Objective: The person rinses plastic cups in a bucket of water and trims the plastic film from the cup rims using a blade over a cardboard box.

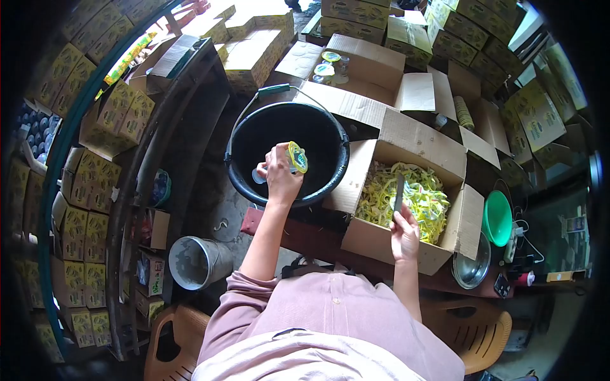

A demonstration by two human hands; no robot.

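My left hand [281,176] is closed around a clear plastic cup [297,157] with a yellow-green printed lid. The cup is tilted over the mouth of a large black bucket [251,134], and its lid faces right. Between the fingers of my right hand [405,236] is a knife [399,193], its dark blade pointing up and away from me. Beneath the blade, an open cardboard box [416,138] contains a tangled heap of yellow-green strips [426,198]. My left fingers hide part of the cup.
Behind the bucket, an open carton [365,89] contains several lidded cups [324,68]. A grey bucket [194,263] stands at left on the floor. To the right are a green bowl [497,218] and a shiny bowl [475,263]. Printed cartons [86,225] fill the left shelves.
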